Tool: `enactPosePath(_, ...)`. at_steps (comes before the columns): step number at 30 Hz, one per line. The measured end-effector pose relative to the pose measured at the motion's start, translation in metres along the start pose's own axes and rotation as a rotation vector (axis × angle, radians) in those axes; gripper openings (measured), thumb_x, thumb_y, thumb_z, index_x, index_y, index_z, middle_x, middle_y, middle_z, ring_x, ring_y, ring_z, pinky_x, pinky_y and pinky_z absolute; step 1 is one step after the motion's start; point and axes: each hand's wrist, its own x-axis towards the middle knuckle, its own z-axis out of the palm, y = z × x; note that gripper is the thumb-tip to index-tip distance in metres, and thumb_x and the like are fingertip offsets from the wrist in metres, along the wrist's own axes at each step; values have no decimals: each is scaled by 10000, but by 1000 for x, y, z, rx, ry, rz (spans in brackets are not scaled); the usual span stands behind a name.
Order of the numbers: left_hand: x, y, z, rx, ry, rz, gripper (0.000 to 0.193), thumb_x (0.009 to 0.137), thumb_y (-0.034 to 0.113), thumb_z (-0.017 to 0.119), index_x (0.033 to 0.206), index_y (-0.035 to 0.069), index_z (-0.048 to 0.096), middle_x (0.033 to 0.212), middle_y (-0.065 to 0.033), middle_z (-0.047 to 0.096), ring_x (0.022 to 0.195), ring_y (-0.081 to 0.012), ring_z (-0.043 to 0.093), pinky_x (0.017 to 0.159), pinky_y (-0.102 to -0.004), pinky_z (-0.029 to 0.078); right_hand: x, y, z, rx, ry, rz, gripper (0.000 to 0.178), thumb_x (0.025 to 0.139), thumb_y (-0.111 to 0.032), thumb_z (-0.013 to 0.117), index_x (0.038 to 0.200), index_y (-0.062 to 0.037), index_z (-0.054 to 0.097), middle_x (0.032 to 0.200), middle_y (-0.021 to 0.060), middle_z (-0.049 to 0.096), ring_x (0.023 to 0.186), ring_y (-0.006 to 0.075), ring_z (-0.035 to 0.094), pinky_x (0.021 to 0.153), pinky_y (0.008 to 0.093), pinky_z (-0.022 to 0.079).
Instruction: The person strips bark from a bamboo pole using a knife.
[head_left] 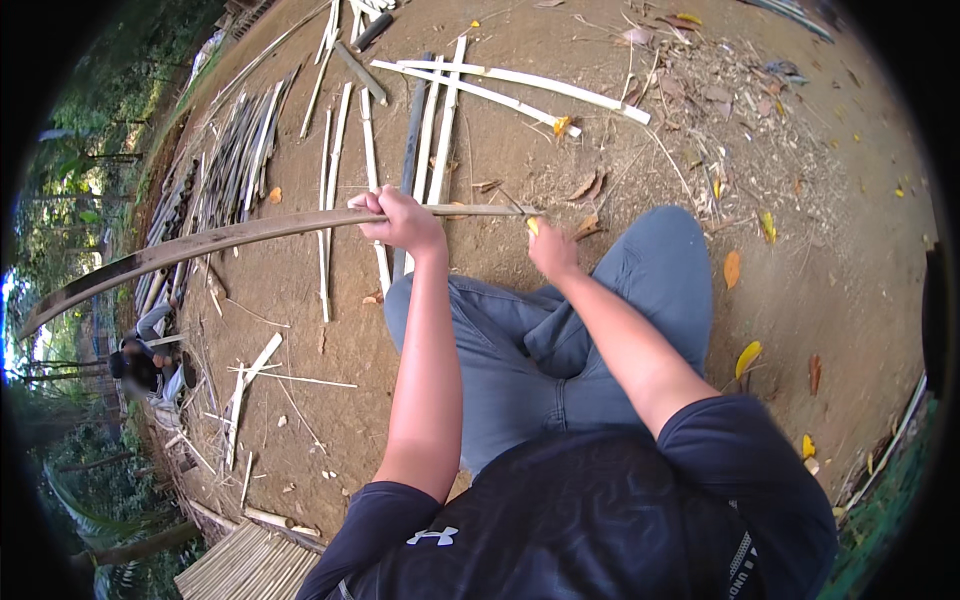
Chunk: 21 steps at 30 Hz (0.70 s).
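My left hand is closed round a long, curved bamboo strip. The strip runs from the far left, where it looks dark and broad, to its slim end over my lap. At that end my right hand grips a small knife; a bit of its yellow handle shows, and a thin blade points up and left against the strip. Whether the blade is biting into the bamboo I cannot tell. My legs in grey trousers are folded beneath both hands.
Pale split bamboo strips lie on the dirt ahead, with a dark pole among them. A pile of thin poles is at the left. Another person sits at the far left. A slatted bamboo panel lies at lower left.
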Motion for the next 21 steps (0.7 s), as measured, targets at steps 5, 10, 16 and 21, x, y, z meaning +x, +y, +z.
enactPosePath(5, 2, -4, -16, 86, -27, -8, 283, 853, -120, 435, 816, 125, 299, 794, 28, 321, 627, -51, 313, 559, -209, 307, 20, 15, 1, 8, -122, 93, 258, 886, -220, 597, 1040, -26, 669, 989, 234, 694, 957, 403, 678, 825, 501, 541)
enactPosePath(10, -11, -1, -3, 114, -27, -26, 260, 869, -100, 460, 881, 125, 330, 815, 36, 322, 657, -64, 331, 585, -208, 330, 38, 50, 13, -19, -131, 103, 249, 877, -196, 598, 1046, -24, 659, 990, 226, 696, 988, 392, 674, 831, 488, 543)
enactPosePath(16, -16, 2, -10, 52, -41, -40, 282, 859, -111, 461, 865, 130, 316, 791, 32, 333, 649, -53, 345, 567, -203, 325, 5, 5, 9, 21, -33, 215, 266, 944, -270, 574, 1074, -44, 631, 958, 205, 704, 955, 385, 683, 811, 489, 547)
enactPosePath(21, -20, 8, 2, 9, -110, -37, 285, 849, -120, 435, 865, 137, 312, 755, 33, 336, 598, -49, 319, 513, -209, 302, -14, 14, -6, 10, -46, 187, 257, 928, -243, 575, 1080, -40, 610, 938, 201, 711, 889, 372, 704, 773, 482, 559)
